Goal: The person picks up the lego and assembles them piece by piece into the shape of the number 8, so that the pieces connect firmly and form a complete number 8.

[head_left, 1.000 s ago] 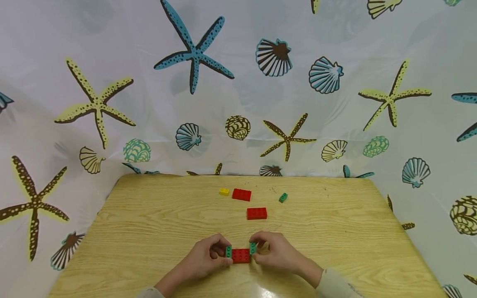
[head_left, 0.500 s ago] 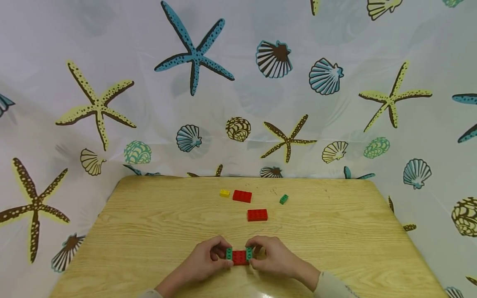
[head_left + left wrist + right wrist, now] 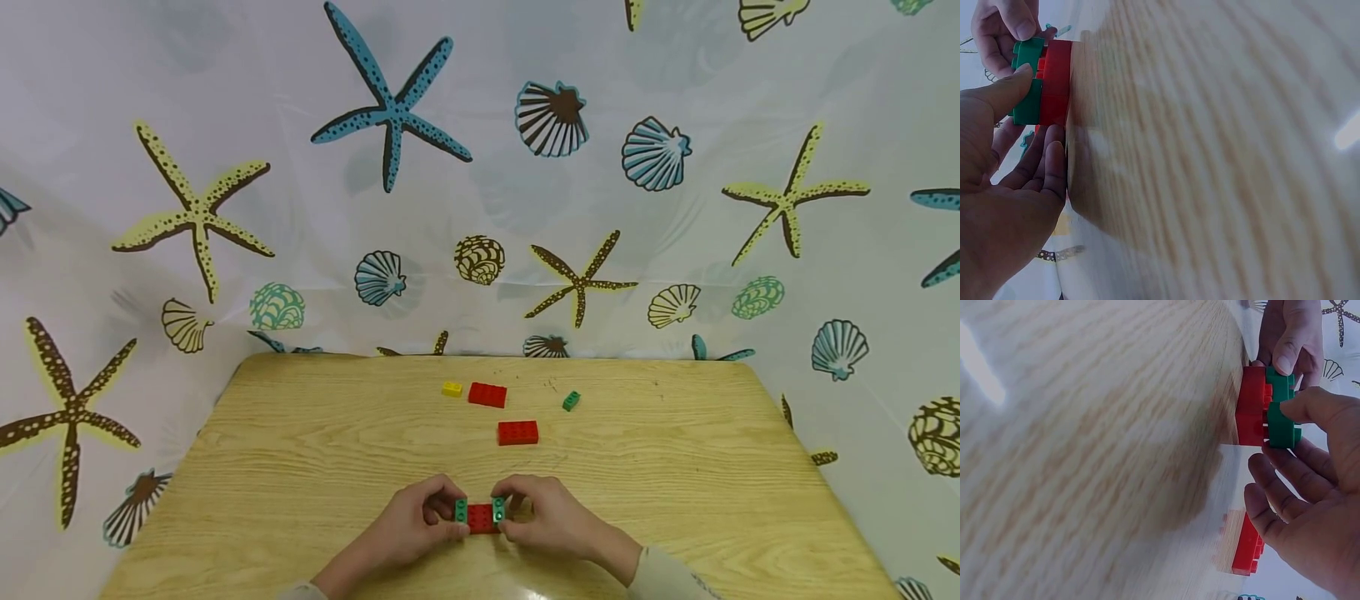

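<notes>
Near the front of the table, a red toy brick (image 3: 481, 518) lies with a green two-stud brick at each end. My left hand (image 3: 418, 518) pinches the left green brick (image 3: 1027, 103), which sits flush on the red one's top. Between thumb and fingers, my right hand (image 3: 551, 517) grips the other green brick (image 3: 1282, 428) over the right end. In the right wrist view, red studs still show in a thin gap under that brick. Middle studs of the red brick are bare between the two green ones.
A second red brick (image 3: 518, 433) lies beyond my hands. Farther back are another red brick (image 3: 487, 395), a small yellow brick (image 3: 452, 389) and a loose green brick (image 3: 572, 401). A patterned curtain (image 3: 480, 167) rises behind the wooden table (image 3: 300, 467).
My right hand has moved left, bringing its green brick from beside the red brick's right end to over that end. My left hand keeps its pinch, almost in place.
</notes>
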Demonstrator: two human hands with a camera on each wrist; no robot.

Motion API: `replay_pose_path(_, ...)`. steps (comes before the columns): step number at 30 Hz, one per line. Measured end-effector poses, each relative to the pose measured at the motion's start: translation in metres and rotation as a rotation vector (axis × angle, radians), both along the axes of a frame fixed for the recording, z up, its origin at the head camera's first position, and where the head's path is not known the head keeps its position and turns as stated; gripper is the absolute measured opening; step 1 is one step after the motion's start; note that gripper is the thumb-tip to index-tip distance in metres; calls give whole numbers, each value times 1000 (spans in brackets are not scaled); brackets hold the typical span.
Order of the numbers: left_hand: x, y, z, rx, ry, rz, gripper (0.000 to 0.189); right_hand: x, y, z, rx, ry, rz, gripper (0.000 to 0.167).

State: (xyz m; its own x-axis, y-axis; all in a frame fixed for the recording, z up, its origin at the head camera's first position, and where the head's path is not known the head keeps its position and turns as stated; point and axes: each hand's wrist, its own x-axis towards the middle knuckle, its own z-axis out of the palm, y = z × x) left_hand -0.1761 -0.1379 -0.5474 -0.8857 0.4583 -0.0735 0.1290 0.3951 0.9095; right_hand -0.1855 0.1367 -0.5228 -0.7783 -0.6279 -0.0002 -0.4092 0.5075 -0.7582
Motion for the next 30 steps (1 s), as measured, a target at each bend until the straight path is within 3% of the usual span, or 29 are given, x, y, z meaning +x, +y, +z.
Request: replay_pose_path(30, 1, 1, -1, 13, 13, 9, 30, 1, -2, -2, -9, 0, -15, 32)
